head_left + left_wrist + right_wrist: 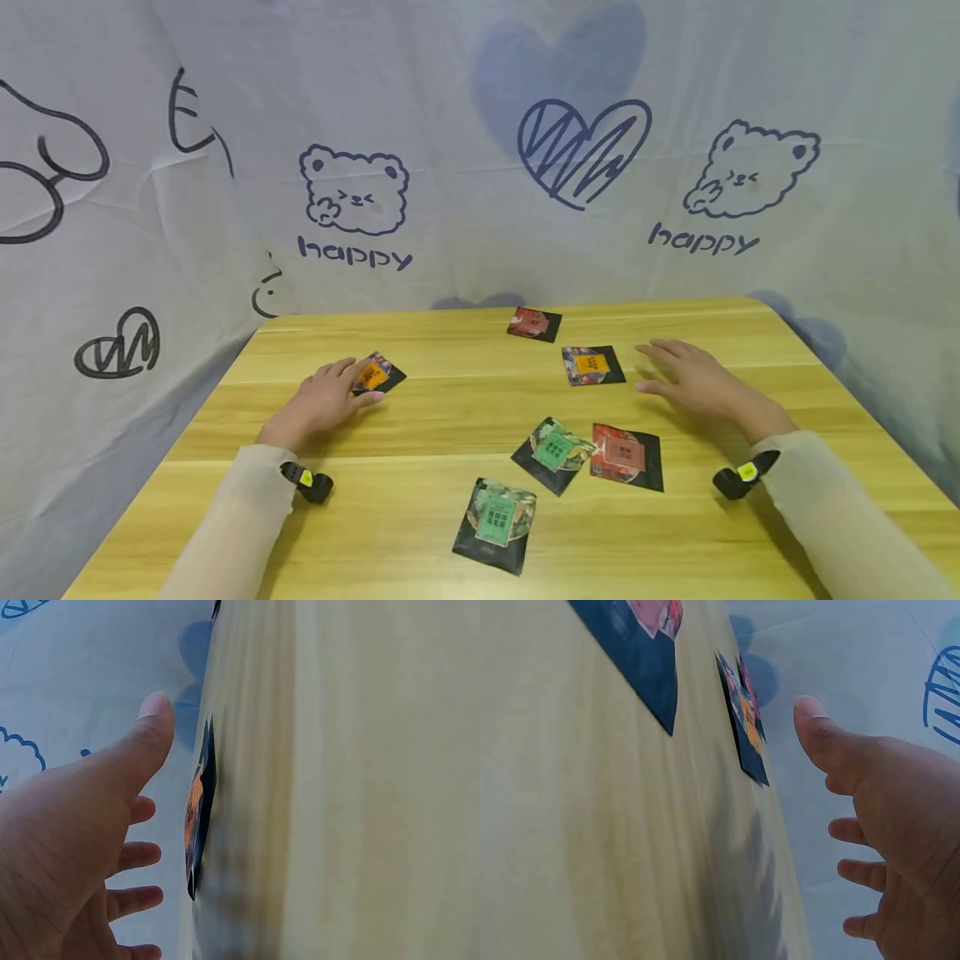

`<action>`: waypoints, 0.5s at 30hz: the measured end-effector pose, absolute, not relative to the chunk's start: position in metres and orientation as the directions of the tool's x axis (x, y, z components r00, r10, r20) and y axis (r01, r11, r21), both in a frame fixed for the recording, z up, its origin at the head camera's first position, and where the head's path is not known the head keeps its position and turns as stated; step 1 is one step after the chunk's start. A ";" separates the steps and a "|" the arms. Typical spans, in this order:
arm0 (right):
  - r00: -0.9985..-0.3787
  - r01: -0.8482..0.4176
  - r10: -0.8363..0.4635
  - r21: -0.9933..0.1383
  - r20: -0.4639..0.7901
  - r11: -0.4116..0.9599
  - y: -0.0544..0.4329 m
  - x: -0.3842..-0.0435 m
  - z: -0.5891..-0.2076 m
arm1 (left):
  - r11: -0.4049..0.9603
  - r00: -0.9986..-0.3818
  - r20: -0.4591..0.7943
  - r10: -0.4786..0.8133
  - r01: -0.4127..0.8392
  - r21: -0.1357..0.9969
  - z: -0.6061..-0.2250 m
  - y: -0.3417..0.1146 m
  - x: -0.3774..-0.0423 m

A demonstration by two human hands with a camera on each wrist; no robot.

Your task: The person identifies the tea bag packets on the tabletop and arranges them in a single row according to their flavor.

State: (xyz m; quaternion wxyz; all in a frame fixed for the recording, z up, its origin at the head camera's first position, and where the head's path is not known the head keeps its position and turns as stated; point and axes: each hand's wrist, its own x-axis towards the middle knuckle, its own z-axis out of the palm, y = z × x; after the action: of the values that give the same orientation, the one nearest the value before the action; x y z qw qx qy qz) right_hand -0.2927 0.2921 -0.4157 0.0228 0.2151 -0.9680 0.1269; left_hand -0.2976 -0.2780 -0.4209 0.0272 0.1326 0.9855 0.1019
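Note:
My left hand hovers by a black packet with an orange label on the left of the table, its fingers spread and relaxed. In the left wrist view that packet lies on the wood, apart from the fingertips. On the right, my right hand is held over the table with loose, parted fingers and nothing in it. Nearest to it lies a second orange-labelled packet, just left of its fingertips. The right wrist view shows this packet beyond the thumb.
A red-labelled packet lies near the back edge. Closer in, another red-labelled packet touches a green-labelled one. A second green-labelled packet lies near the front of the wooden table. Patterned cloth hangs behind.

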 end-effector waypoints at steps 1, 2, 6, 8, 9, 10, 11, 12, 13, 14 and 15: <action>-0.903 -0.430 -0.419 -0.246 0.101 0.869 0.291 -0.295 -0.415 | 0.944 -0.964 -0.025 0.264 0.253 0.210 -0.421 -0.278 -0.300; -0.897 -0.441 -0.429 -0.251 0.106 0.862 0.289 -0.297 -0.414 | 0.944 -0.965 -0.023 0.263 0.252 0.213 -0.420 -0.277 -0.302; -0.883 -0.468 -0.460 -0.273 0.098 0.840 0.283 -0.305 -0.412 | 0.945 -0.965 -0.024 0.262 0.252 0.210 -0.420 -0.276 -0.311; -0.877 -0.478 -0.471 -0.272 0.095 0.835 0.281 -0.309 -0.412 | 0.946 -0.964 -0.022 0.264 0.255 0.203 -0.421 -0.276 -0.315; -0.874 -0.483 -0.476 -0.268 0.096 0.834 0.279 -0.311 -0.412 | 0.946 -0.964 -0.021 0.265 0.256 0.201 -0.421 -0.276 -0.317; -0.871 -0.489 -0.481 -0.265 0.098 0.831 0.278 -0.313 -0.412 | 0.945 -0.963 -0.019 0.268 0.259 0.198 -0.421 -0.276 -0.318; -0.867 -0.497 -0.488 -0.269 0.103 0.825 0.277 -0.315 -0.412 | 0.945 -0.963 -0.020 0.268 0.259 0.198 -0.421 -0.275 -0.320; -0.863 -0.503 -0.494 -0.273 0.107 0.820 0.276 -0.318 -0.412 | 0.946 -0.963 -0.021 0.270 0.261 0.194 -0.421 -0.275 -0.321; -0.859 -0.510 -0.501 -0.276 0.110 0.815 0.275 -0.320 -0.412 | 0.946 -0.963 -0.025 0.269 0.260 0.193 -0.420 -0.274 -0.322; -0.858 -0.510 -0.502 -0.283 0.108 0.812 0.273 -0.322 -0.412 | 0.947 -0.962 -0.027 0.271 0.261 0.189 -0.420 -0.273 -0.323; -0.857 -0.511 -0.504 -0.294 0.106 0.808 0.271 -0.324 -0.412 | 0.947 -0.962 -0.032 0.272 0.261 0.187 -0.420 -0.273 -0.325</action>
State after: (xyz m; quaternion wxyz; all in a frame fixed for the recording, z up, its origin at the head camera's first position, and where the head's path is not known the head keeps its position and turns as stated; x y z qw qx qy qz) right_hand -0.3244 0.2712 -0.4122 0.0117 0.2670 -0.9506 0.1577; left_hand -0.3247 -0.2726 -0.4203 0.0286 0.1352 0.9862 0.0910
